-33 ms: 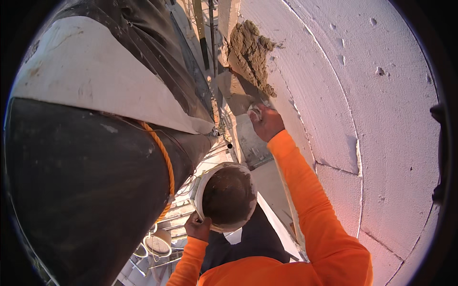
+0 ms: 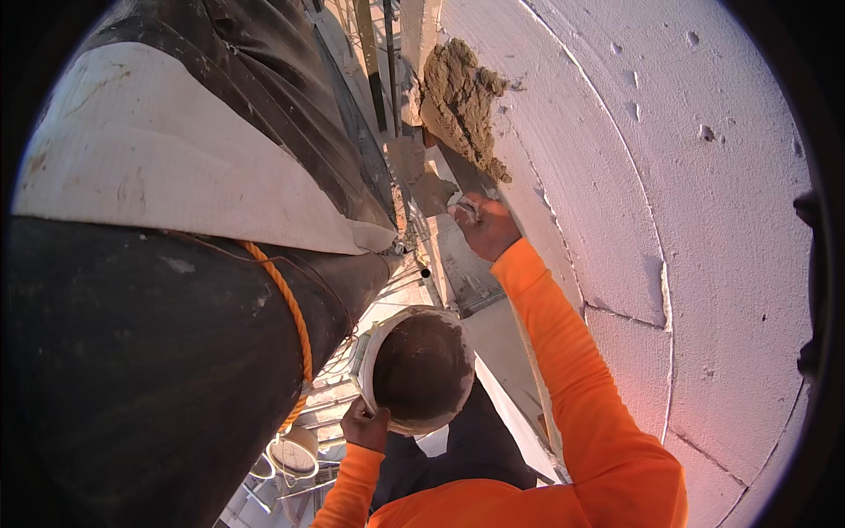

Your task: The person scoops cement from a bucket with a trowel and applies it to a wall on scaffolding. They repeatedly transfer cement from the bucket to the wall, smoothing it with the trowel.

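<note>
Low in the middle, my left hand (image 2: pixel 365 426) has its fingers closed on the rim of a round, pale bucket (image 2: pixel 359 361), its inside dark and coated with mortar. My right hand (image 2: pixel 486 227) reaches forward along the pale wall, wrapped round the whitish handle of a trowel (image 2: pixel 466 172). The trowel's blade shows only in part, just below a thick heap of brown mortar (image 2: pixel 462 97) on the wall's edge. A smear of wet mortar (image 2: pixel 431 192) lies on the ledge left of the hand.
Pale block wall (image 2: pixel 713 229) with joints and small pits fills the right. At left bulges a dark sheet (image 2: pixel 158 352) tied with orange rope (image 2: pixel 290 304), under a white cloth (image 2: pixel 150 141). Scaffold poles (image 2: pixel 390 62) stand ahead. Another bucket (image 2: pixel 295 453) is far below, at lower left.
My right hand has shifted slightly left with the trowel, just below the mortar heap. The bucket in my left hand appears slightly lower. The white cloth and dark sheet appear lower in view.
</note>
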`<state>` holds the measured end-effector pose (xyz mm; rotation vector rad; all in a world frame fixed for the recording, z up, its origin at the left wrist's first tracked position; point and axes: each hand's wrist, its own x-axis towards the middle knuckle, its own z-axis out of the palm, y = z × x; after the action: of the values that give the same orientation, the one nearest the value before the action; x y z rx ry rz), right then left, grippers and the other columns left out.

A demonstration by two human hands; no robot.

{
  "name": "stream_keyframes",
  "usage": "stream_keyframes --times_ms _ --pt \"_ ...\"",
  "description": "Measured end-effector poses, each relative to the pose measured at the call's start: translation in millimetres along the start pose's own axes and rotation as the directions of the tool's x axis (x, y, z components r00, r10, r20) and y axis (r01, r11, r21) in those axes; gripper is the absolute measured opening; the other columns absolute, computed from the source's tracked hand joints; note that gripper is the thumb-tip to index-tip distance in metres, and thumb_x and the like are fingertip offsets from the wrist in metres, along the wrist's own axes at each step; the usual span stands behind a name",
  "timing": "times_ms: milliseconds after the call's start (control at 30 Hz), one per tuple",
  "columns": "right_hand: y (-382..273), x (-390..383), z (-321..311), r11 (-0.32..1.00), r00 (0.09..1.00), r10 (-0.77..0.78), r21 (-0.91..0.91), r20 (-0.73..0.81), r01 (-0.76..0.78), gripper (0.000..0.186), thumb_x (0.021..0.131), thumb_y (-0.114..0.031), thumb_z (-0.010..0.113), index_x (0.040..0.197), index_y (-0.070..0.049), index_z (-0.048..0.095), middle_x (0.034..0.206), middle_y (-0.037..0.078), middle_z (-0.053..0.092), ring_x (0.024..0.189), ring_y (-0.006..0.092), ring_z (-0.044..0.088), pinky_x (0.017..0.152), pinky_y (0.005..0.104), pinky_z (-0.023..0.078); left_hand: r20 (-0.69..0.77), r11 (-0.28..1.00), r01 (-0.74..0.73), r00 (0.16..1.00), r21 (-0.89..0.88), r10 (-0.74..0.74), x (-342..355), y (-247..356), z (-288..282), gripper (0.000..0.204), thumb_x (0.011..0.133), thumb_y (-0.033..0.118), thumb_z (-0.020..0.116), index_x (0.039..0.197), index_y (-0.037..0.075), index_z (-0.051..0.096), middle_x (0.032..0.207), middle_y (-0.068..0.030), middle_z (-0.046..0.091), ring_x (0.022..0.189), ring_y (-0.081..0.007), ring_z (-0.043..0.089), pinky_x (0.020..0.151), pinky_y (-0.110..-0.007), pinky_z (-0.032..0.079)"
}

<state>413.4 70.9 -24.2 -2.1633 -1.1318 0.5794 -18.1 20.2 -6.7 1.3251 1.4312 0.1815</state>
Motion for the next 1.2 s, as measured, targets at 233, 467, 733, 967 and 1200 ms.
stream_keyframes --times_ms 233,467,733,967,1200 --pt "54.6 1.4 36.4 0.839 0.936 0.336 0.486 -0.107 -0.245 0.026 0.101 -0.028 0.068 0.106 -0.003 0.068 0.080 0.009 0.068 0.068 0.0173 0.060 0.067 0.0345 0.050 -0.043 0.994 0.041 0.998 0.103 -0.036 3.6 4.5 5.7 0.019 0.077 0.005 0.069 0.094 0.000 0.074 0.076 0.0001 0.068 0.066 -0.0068 0.055 0.064 -0.027 0.049" --pt "1.9 -253.9 -22.0 0.959 0.929 0.255 0.055 0.268 -0.279 0.034 0.096 -0.034 0.068 0.108 -0.003 0.063 0.083 0.022 0.070 0.078 0.0428 0.070 0.070 0.0490 0.055 0.073 0.997 0.047 0.996 0.061 -0.051 0.0 28.2 -3.7 0.025 0.078 0.006 0.067 0.101 -0.003 0.072 0.079 -0.0054 0.071 0.068 -0.0100 0.060 0.067 -0.029 0.052" --pt "-39.6 -240.3 59.5 0.784 0.687 0.467 -0.620 0.557 -0.030 0.036 0.092 -0.020 0.062 0.123 -0.002 0.061 0.099 0.017 0.073 0.094 0.0332 0.074 0.075 0.0469 0.060 0.162 0.998 -0.060 0.985 0.005 0.059 -21.7 61.1 -0.5 0.044 0.080 0.005 0.068 0.123 -0.001 0.071 0.085 -0.0080 0.074 0.076 -0.0108 0.066 0.073 -0.029 0.055" --pt "-63.0 -274.5 48.8 0.923 0.948 0.156 -0.383 0.277 -0.040 0.036 0.091 -0.016 0.062 0.123 0.000 0.059 0.107 0.022 0.068 0.094 0.0361 0.073 0.075 0.0482 0.059 0.174 0.987 -0.132 0.978 0.093 0.114 -12.0 62.7 -7.3 0.035 0.077 0.010 0.070 0.110 -0.001 0.073 0.081 -0.0077 0.071 0.070 -0.0120 0.064 0.068 -0.030 0.054" --pt "-54.8 -278.6 42.3 0.897 0.961 0.011 -0.427 0.277 0.113 0.029 0.094 -0.023 0.062 0.118 -0.007 0.059 0.110 0.019 0.066 0.097 0.0354 0.070 0.082 0.0470 0.056 0.162 1.000 -0.017 0.987 -0.010 0.019 -4.2 64.1 -14.9 0.021 0.077 0.009 0.070 0.095 0.000 0.073 0.072 -0.0040 0.067 0.064 -0.0114 0.059 0.062 -0.030 0.051"
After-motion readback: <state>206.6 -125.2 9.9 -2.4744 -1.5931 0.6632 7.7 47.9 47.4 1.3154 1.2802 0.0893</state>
